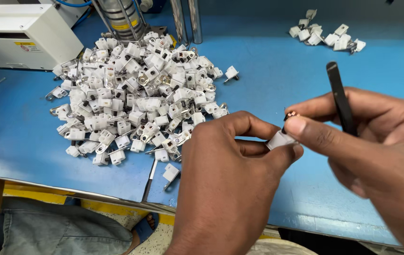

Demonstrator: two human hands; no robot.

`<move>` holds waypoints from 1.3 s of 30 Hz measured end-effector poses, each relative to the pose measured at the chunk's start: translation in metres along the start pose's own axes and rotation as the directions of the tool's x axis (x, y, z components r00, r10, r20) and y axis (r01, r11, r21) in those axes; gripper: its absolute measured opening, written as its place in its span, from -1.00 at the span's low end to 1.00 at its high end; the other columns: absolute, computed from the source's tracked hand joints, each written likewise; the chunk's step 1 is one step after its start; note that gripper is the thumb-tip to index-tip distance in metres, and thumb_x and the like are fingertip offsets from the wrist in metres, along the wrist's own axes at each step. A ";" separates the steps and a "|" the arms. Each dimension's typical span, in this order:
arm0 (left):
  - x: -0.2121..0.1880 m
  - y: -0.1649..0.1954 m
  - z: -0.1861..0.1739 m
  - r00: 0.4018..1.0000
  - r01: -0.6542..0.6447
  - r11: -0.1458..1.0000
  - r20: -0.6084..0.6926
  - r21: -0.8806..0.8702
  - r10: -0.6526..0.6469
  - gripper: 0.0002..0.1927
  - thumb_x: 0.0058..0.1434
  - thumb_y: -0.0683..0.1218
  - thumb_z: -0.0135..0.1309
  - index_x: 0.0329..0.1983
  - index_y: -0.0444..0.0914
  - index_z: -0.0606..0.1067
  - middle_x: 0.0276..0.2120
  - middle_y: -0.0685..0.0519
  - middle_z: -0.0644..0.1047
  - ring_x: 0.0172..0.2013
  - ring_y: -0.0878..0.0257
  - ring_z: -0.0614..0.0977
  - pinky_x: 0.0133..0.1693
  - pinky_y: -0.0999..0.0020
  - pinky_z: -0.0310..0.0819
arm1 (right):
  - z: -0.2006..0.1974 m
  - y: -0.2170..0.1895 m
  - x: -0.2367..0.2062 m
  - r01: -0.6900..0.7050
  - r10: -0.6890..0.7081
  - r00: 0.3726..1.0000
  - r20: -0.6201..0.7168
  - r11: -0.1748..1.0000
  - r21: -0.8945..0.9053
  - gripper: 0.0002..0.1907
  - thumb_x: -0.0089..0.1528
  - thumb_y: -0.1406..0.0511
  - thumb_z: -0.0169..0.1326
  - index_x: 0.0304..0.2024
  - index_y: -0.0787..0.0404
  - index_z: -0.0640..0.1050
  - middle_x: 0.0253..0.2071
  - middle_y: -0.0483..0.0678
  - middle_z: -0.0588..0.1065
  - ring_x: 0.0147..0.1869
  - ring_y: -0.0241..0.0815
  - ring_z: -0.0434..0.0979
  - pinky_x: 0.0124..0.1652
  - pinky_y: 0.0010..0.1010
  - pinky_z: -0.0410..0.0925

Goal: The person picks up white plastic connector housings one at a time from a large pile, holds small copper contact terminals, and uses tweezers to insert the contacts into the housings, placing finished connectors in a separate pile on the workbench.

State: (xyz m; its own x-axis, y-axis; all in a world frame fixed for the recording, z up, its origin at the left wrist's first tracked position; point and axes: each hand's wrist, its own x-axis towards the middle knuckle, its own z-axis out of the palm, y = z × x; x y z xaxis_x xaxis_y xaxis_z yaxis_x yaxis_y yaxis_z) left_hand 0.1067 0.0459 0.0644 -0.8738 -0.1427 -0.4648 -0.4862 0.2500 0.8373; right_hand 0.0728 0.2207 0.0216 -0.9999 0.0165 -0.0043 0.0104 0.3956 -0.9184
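Observation:
My left hand pinches a small white plastic connector block between thumb and fingers. My right hand holds black tweezers upright, and its thumb and forefinger press a tiny copper-coloured part at the top of the block. Both hands hover over the blue worktable, near its front edge.
A large heap of white connector blocks with metal lugs lies to the left. A smaller group of the same parts sits at the back right. A white machine housing and metal columns stand at the back.

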 end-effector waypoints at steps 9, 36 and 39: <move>0.012 -0.009 -0.016 0.992 -0.126 0.987 0.004 -0.097 0.127 -0.76 0.09 0.01 0.32 -0.29 -0.23 0.66 -0.44 0.00 0.76 -0.37 0.32 0.76 -0.26 0.38 0.64 | 0.022 -0.011 -0.010 -0.006 -0.004 0.995 -0.101 0.995 -0.099 -0.71 0.17 0.27 0.31 -0.13 0.31 0.63 -0.69 -0.11 0.36 -0.75 -0.43 0.11 -0.77 -0.50 -0.08; 0.064 -0.075 -0.107 0.856 -0.260 0.879 0.325 -0.400 0.401 -0.75 0.04 -0.10 0.38 -0.27 -0.33 0.66 -0.38 0.01 0.74 -0.33 0.36 0.75 -0.22 0.41 0.65 | 0.071 -0.050 0.002 0.166 -0.150 0.981 -0.126 0.977 0.132 -0.81 0.51 0.10 -0.34 0.04 -0.03 0.26 0.22 0.27 0.51 0.28 0.11 0.58 0.06 -0.16 0.42; 0.063 -0.065 -0.091 0.871 -0.258 0.893 0.311 -0.369 0.381 -0.74 0.02 -0.10 0.39 -0.25 -0.30 0.66 -0.39 0.01 0.74 -0.36 0.35 0.76 -0.25 0.39 0.65 | 0.080 -0.062 0.003 0.299 -0.292 0.952 -0.089 0.952 0.066 -0.80 0.50 0.10 -0.35 0.04 -0.03 0.26 0.14 0.28 0.54 0.22 0.08 0.60 0.04 -0.19 0.46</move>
State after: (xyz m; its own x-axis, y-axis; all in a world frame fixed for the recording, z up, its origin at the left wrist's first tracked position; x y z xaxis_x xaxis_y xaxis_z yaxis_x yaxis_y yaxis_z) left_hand 0.0832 -0.0669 0.0067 -0.9472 0.2682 -0.1757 -0.2071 -0.0938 0.9738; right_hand 0.0681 0.1223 0.0468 -0.9538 -0.0179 0.2999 -0.2896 0.3213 -0.9016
